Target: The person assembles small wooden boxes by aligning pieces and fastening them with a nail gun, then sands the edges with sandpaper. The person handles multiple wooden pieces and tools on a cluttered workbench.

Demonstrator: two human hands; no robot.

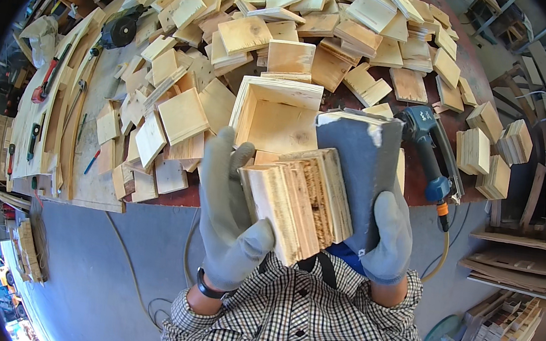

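Observation:
A stack of small plywood pieces (293, 203) is raised in front of my body, its layered edges facing me. Around its left side curls my left hand (226, 222), in a grey glove, thumb pressed on the near edge and fingers partly behind. My right hand (390, 238), gloved too, grips a flat dark grey slab (355, 160) with a chipped pale top edge. The slab leans along the right side of the stack; whether they touch is hard to tell. Just beyond, an open plywood box frame (278, 120) sits on the table.
A large heap of plywood squares (244, 36) covers the dark red table (179, 197). At the right lies a blue pneumatic nailer (430, 151) with a yellow hose (442, 254). Several tools, including red-handled pliers (41, 87), lie left. More stacked blocks (474, 151) stand right.

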